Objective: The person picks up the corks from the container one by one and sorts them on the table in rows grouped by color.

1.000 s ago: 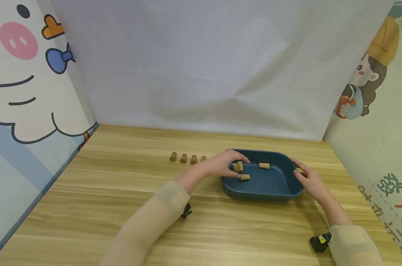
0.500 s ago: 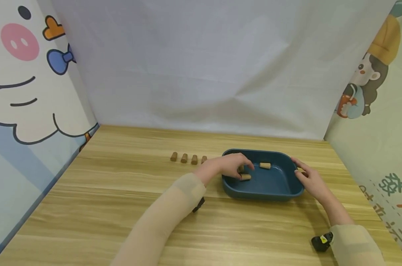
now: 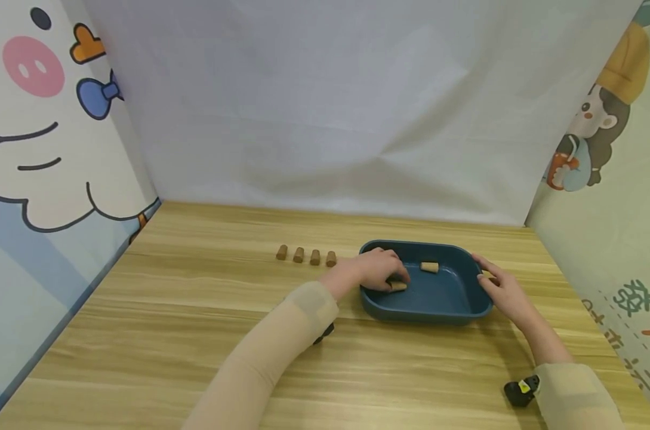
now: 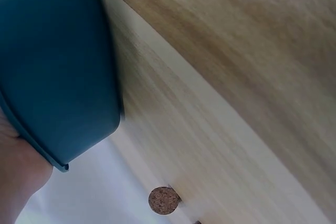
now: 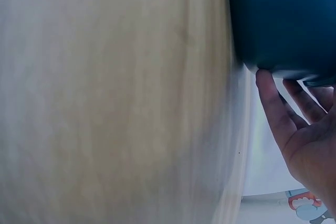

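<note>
In the head view my left hand (image 3: 379,269) reaches over the left end of a dark blue-green baking dish (image 3: 437,301). Its fingers bend down inside, close to a cork stopper (image 3: 398,286) that shows at the thumb. The back of the hand hides whatever its fingertips touch. A second cork (image 3: 429,267) lies near the dish's far wall. My right hand (image 3: 503,292) rests against the dish's right end. In the right wrist view, its fairly straight fingers (image 5: 270,93) touch the outside wall. The left wrist view shows the dish's outer side (image 4: 58,66).
Several brown corks (image 3: 315,257) stand in a row on the wooden table (image 3: 196,310), left of the dish. A pale curtain (image 3: 325,119) hangs behind the table's far edge. Printed panels flank both sides.
My left hand has moved right and deeper into the dish, its fingers bending more, and now covers the two corks at the left end. The right hand stays at the dish's right end.
</note>
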The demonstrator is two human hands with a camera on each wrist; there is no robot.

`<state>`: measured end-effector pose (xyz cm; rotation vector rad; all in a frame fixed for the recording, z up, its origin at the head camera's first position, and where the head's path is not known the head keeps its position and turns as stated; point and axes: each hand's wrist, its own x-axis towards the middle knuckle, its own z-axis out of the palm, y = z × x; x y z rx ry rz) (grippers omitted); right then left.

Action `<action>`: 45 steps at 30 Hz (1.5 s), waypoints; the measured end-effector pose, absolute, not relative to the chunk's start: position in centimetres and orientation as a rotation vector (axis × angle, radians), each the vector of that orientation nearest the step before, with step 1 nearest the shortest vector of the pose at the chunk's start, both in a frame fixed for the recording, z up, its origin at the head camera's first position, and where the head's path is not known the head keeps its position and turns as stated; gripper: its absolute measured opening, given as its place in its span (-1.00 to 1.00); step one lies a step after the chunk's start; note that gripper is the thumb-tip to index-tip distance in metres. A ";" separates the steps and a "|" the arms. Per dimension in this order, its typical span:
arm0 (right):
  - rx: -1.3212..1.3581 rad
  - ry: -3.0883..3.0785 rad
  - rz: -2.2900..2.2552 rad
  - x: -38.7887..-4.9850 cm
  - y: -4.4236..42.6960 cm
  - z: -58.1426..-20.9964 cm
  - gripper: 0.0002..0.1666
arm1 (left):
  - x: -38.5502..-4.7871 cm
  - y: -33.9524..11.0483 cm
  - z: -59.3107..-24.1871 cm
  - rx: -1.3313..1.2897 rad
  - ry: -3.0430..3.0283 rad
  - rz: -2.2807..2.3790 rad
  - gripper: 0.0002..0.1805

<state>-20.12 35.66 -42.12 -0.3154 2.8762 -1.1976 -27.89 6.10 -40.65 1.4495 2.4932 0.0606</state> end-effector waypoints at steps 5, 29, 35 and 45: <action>-0.303 2.886 -1.167 -20.1 35.7 -42.2 -0.40 | -27.8 6.1 -40.9 1.441 2.509 0.057 -0.62; -0.319 2.878 -1.211 -20.2 35.9 -42.5 -0.41 | -25.5 4.8 -37.2 1.448 2.735 0.159 -0.65; -0.311 2.881 -1.173 -20.2 35.8 -42.4 -0.39 | -24.3 3.0 -35.8 1.402 2.760 0.346 -0.63; -0.329 2.900 -1.175 -20.2 35.8 -42.3 -0.41 | -23.2 -1.0 -34.1 1.235 2.803 0.638 -0.58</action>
